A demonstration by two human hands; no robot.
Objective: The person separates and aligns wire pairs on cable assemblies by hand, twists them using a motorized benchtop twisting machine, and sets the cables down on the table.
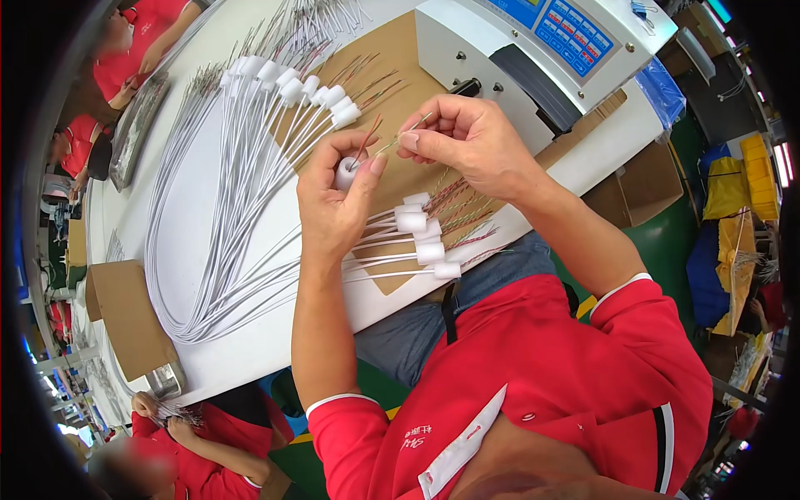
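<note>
In the head view, the left hand (337, 196) curls closed around a white cylindrical sleeve (345, 173) from which reddish-brown wires (367, 139) stick out, held above a cardboard sheet (392, 42); the right hand (475, 142) pinches a thin greenish wire (392, 144) between thumb and forefinger. Lettering on the red shirt (533, 358) and the machine's blue keypad panel (575, 37) is too small to read surely. White cables (196, 317) with similar sleeves curve across the white table (204, 367); the left forearm covers part of them.
</note>
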